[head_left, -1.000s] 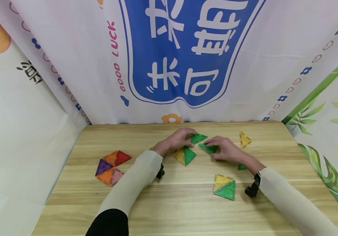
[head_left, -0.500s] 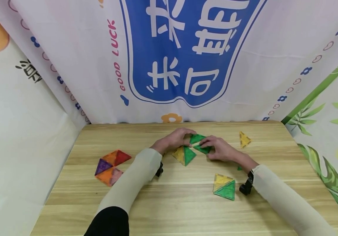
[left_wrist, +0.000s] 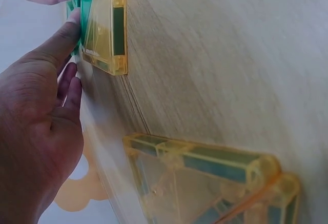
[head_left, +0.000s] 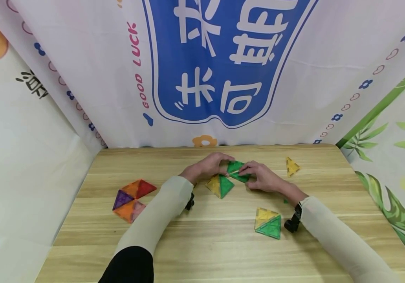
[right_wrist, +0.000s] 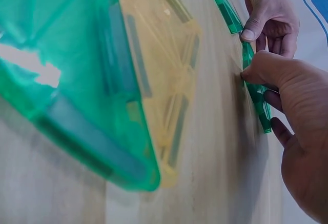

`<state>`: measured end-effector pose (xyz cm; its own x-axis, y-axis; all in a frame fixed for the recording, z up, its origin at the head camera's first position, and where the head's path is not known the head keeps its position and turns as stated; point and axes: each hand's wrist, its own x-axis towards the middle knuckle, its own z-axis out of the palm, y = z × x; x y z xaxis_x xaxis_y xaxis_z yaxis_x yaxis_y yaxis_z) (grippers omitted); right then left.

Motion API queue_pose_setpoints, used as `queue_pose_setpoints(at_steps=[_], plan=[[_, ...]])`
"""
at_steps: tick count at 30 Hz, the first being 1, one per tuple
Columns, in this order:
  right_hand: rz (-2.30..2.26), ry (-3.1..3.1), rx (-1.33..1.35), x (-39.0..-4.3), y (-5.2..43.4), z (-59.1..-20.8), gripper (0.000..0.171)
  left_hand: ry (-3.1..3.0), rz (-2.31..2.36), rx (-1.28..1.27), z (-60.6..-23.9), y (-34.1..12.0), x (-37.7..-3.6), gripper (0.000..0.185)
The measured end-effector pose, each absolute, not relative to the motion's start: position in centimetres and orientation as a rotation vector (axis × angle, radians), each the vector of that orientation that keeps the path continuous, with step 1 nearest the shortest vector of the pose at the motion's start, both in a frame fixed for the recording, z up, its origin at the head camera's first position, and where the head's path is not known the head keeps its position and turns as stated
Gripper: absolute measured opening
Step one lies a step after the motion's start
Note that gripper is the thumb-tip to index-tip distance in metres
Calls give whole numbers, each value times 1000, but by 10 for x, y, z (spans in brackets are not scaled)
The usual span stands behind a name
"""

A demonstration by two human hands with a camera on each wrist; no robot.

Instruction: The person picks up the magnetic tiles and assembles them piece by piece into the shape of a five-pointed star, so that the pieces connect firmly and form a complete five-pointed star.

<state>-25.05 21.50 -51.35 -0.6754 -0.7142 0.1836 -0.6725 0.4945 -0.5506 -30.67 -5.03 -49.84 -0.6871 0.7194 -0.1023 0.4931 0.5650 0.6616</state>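
Nearest on the desk (head_left: 202, 251) lies a yellow-and-green square (head_left: 268, 223), with an orange, red and purple tile cluster (head_left: 131, 199) off to the left. Mid-desk, beyond a flat yellow-and-green tile pair (head_left: 219, 186), the left hand (head_left: 207, 168) pinches one green triangle tile (head_left: 233, 165) and the right hand (head_left: 263, 177) pinches a second green triangle tile (head_left: 242, 177), both grips clamped, tile edges meeting between the fingertips. Farther right stands a lone yellow triangle (head_left: 292, 166), before the printed backdrop (head_left: 223, 59).

right hand (head_left: 264, 179) moved leftward, its green triangle (head_left: 242, 177) now touching left hand's (head_left: 210, 167) green triangle (head_left: 233, 165)
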Motion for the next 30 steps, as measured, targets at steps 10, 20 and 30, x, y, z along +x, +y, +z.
queue_pose_setpoints(at_steps=[10,20,30], plan=[[-1000,2681,-1129,-250,220,-510,32,2412,921,1019,-495,-49,-301,66],[-1042,2841,-918,-244,277,-502,32,2469,884,1178,-490,-20,-279,66],[-1009,2975,-710,-242,338,-500,29,2375,710,1364,-482,23,-246,69]])
